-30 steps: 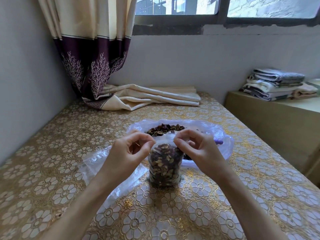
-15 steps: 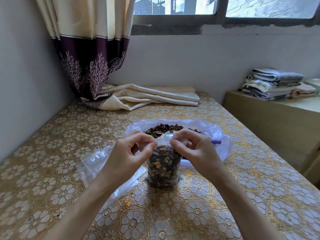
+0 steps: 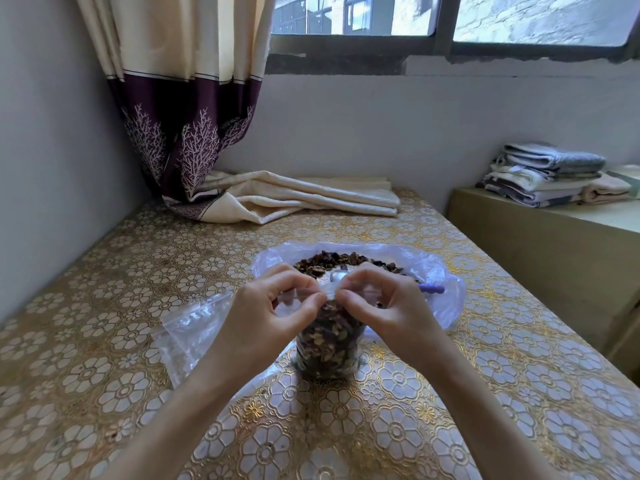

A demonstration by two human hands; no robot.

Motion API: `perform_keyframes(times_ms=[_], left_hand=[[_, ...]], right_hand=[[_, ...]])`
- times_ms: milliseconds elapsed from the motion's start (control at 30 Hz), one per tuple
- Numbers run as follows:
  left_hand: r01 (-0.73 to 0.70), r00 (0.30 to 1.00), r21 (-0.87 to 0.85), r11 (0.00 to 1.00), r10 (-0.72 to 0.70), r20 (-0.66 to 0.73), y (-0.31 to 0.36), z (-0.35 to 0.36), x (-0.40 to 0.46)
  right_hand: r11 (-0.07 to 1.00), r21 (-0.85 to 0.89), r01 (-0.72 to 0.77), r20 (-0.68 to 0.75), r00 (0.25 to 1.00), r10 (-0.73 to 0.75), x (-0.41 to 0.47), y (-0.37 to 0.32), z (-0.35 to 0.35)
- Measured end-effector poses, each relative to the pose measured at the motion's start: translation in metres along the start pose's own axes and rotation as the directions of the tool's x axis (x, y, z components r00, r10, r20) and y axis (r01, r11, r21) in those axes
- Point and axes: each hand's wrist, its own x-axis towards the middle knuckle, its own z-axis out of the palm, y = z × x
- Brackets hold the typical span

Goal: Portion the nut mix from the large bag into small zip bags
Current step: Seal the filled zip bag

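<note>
A small zip bag full of nut mix stands upright on the table in the middle of the view. My left hand pinches the left part of its top strip and my right hand pinches the right part, thumbs and forefingers nearly touching at the centre. Right behind it lies the large clear bag, open, with dark nut mix heaped inside. A spoon with a purple handle rests in the large bag, its metal bowl peeking out between my hands.
Empty clear zip bags lie flat to the left of the filled one. A folded cream curtain end lies at the back of the floral table cover. A low cabinet with stacked towels stands at the right.
Both hands have slid inward along the top of the small zip bag until the fingertips almost meet. The bag stays upright in the same place.
</note>
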Motion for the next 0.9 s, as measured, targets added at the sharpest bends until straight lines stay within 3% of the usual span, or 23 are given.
perform_keyframes(times_ms=[333,567,767,900], left_hand=[[-0.048,0.999,0.052,0.997,0.048,0.007,0.005,0.003,0.0],[-0.126,0.992,0.186,0.974,0.126,0.011,0.008,0.002,0.0],[-0.151,0.988,0.246,0.957,0.15,0.026,0.008,-0.003,0.003],[-0.115,0.993,0.221,0.968,0.104,0.061,0.003,-0.012,0.007]], right_hand=[[0.996,-0.081,0.043,0.014,0.999,-0.042,-0.001,-0.007,0.002],[0.986,-0.147,0.084,-0.001,0.996,-0.085,-0.002,-0.007,0.002],[0.977,-0.201,0.068,0.016,0.998,-0.066,0.0,-0.009,-0.004],[0.987,-0.158,-0.035,0.036,0.998,0.042,0.001,-0.007,-0.017]])
